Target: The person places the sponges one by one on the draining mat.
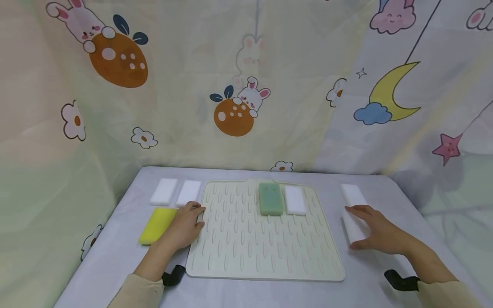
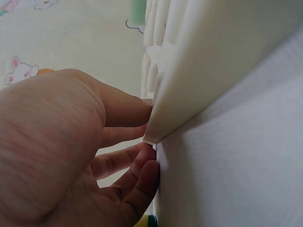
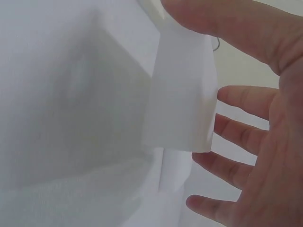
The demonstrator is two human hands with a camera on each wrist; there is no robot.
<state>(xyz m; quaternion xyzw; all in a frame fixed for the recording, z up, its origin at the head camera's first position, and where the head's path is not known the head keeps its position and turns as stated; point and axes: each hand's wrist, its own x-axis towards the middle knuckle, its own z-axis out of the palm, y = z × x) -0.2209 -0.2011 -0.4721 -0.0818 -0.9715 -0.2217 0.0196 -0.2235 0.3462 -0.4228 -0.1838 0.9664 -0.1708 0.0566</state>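
A person's two bare hands rest on a pale grey desk [image 1: 269, 295] in front of a curtain [image 1: 246, 85] printed with rabbits, moons and stars. The left hand [image 1: 185, 226] lies at the left edge of a cream ribbed mat [image 1: 262, 252], its fingers [image 2: 125, 161] relaxed and loosely bent, their tips touching the mat's edge; the left wrist view shows them just beside the mat's corner with nothing clamped in the grip. Just left of that hand lies a yellow sponge [image 1: 155, 224], and beyond it two white sponges [image 1: 175, 192] sit side by side near the back of the desk. The right hand [image 1: 379, 233] lies spread over a white sponge [image 1: 352, 229] to the right of the mat, its fingers [image 3: 241, 101] straight and apart, the thumb at the sponge's near end; its grip is unclenched, resting on the sponge rather than closed round it. A further white sponge [image 1: 352, 194] lies just behind, end to end with it. On the far part of the mat, a green sponge [image 1: 270, 199] and a small white sponge [image 1: 295, 200] lie side by side, close together. Beige sleeves [image 1: 443, 295] and dark wrist straps [image 1: 400, 282] show at the bottom edge.
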